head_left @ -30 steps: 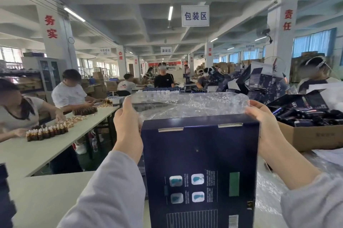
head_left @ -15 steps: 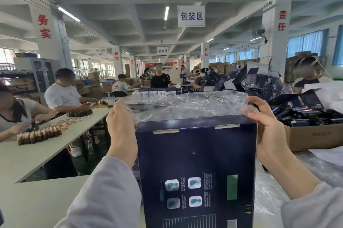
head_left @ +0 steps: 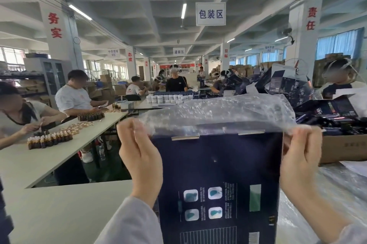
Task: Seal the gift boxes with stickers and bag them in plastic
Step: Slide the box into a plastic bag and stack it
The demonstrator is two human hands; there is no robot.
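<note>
Head view: a pale flat counter [head_left: 59, 214] spreads from 7 o'clock. At 6 o'clock a dark navy rectangular cardboard gift box [head_left: 218, 164] is held upright, its printed panel facing the camera. A clear crinkled plastic bag [head_left: 228, 110] bulges above the box's top edge. The left hand [head_left: 139, 156] at the box's 9 o'clock and the right hand [head_left: 299, 156] at its 3 o'clock are well apart, each pinching the bag's film. Small brown glass bottles [head_left: 49, 139] stand at 9 o'clock on a farther counter [head_left: 29, 166].
</note>
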